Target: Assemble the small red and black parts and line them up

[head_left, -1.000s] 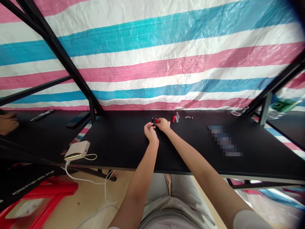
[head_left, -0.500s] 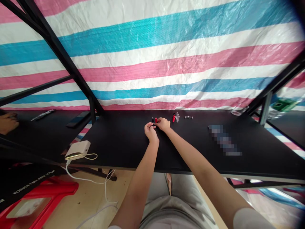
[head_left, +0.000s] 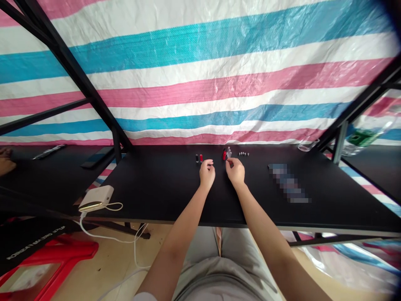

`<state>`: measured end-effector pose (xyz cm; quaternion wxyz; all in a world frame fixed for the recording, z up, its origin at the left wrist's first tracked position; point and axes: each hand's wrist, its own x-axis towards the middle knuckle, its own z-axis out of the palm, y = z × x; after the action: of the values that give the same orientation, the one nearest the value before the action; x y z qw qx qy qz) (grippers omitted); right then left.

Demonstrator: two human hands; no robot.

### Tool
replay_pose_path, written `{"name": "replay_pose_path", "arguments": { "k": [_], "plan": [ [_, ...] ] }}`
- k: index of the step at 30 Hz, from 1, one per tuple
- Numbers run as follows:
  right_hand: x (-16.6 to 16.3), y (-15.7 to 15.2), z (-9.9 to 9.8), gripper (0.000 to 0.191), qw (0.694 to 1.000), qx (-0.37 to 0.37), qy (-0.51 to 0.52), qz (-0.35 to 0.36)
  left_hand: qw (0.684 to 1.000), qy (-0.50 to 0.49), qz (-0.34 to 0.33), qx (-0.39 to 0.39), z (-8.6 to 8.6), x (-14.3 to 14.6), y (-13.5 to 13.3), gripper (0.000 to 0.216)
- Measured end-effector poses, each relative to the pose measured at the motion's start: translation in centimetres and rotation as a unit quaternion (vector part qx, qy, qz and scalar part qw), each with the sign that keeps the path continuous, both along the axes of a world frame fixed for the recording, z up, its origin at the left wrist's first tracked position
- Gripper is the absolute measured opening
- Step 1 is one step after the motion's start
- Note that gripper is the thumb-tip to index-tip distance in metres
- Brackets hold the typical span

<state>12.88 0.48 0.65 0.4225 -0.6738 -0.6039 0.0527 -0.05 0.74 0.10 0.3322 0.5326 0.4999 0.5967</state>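
Observation:
My left hand (head_left: 207,173) hovers over the black table with its fingers loosely curved and apart, and nothing shows in it. Just beyond it stand a small black tube (head_left: 197,158) and a red tube (head_left: 201,158), side by side. At the lower ends of a cluster of small clear pieces (head_left: 229,153), my right hand (head_left: 236,170) has its thumb and fingertips drawn together; whatever they pinch is too small to make out. Left of the clear pieces are red pieces (head_left: 224,154) with dark tops. Several small shiny metallic pieces (head_left: 243,154) lie in a row to their right.
A pixelated flat object (head_left: 288,182) lies on the black table (head_left: 156,188) at right. A white device (head_left: 97,197) with a cable sits at the left front corner. A clear container (head_left: 308,144) stands back right. Another person's hand (head_left: 6,161) shows far left.
My hands have separated. The right hand has moved right to the clear pieces; the left has drawn back from the black and red tubes, which now stand free. The view has shifted slightly.

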Motion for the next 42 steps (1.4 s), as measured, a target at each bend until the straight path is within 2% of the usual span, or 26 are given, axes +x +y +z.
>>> {"name": "replay_pose_path", "arguments": {
  "k": [3, 7, 10, 13, 17, 22, 26, 30, 35, 42],
  "plan": [
    [0.7, -0.1, -0.8, 0.027, 1.000, 0.001, 0.009, -0.018, 0.992, 0.100, -0.064, 0.051, 0.1, 1.2, 0.5, 0.038],
    [0.9, 0.2, -1.1, 0.027, 1.000, -0.002, 0.018, -0.021, 0.977, 0.167, -0.095, 0.092, 0.6, 2.7, 1.7, 0.053],
    [1.0, 0.2, -1.2, 0.027, 1.000, -0.014, 0.018, -0.019, 0.970, 0.212, -0.096, 0.074, 1.0, 3.6, 2.4, 0.053],
    [0.9, 0.0, -1.0, 0.027, 0.999, -0.027, 0.010, -0.027, 0.966, 0.233, -0.089, 0.063, 1.4, 4.2, 2.9, 0.043],
    [0.7, -0.3, -0.8, 0.026, 0.999, -0.028, -0.009, -0.046, 0.983, 0.164, -0.061, 0.047, 1.6, 4.4, 3.2, 0.021],
    [0.6, -0.2, -1.2, 0.025, 0.998, -0.040, -0.028, -0.037, 0.997, 0.057, -0.029, 0.033, 1.5, 3.3, 2.5, 0.015],
    [0.5, 0.2, -1.8, 0.028, 0.996, -0.081, -0.036, -0.033, 0.998, 0.040, -0.001, 0.049, 1.1, 1.7, 1.1, 0.006],
    [0.4, 0.5, -2.2, 0.033, 0.991, -0.117, -0.057, -0.021, 0.999, -0.019, 0.025, 0.037, 0.8, 0.3, -0.3, 0.007],
    [0.3, 0.7, -2.3, 0.037, 0.986, -0.140, -0.092, -0.012, 0.996, -0.087, 0.023, 0.011, 0.8, -0.4, -1.2, 0.010],
    [0.2, 0.6, -2.5, 0.038, 0.985, -0.138, -0.104, -0.004, 0.996, -0.085, 0.030, 0.001, -0.1, -0.3, -0.8, 0.014]
  ]
}}
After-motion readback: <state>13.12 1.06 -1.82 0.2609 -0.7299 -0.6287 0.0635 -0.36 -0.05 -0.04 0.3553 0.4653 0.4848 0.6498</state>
